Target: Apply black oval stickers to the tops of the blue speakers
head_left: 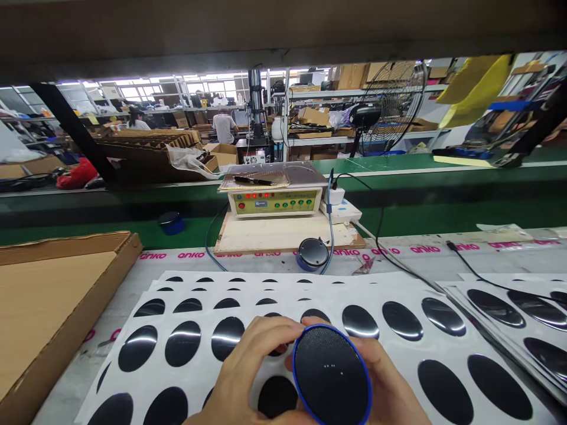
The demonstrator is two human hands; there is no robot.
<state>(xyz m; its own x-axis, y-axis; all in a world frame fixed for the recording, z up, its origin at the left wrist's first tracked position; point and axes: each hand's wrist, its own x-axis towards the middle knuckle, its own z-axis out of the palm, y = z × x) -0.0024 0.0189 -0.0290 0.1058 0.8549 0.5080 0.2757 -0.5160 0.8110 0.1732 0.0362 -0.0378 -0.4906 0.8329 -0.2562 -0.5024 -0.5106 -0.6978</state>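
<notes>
A round speaker with a blue rim and a black mesh face is tilted toward me at the bottom centre. My right hand wraps round its right side and back. My left hand is curled against its left edge, fingers bent over the rim. Beneath both hands lies a white sheet carrying several glossy black oval stickers. More such sheets are stacked under it.
A second blue speaker sits by a small control box with red and green buttons on a wooden board. Open cardboard box at left. More sticker sheets and a black cable at right. Green conveyor behind; people work far back.
</notes>
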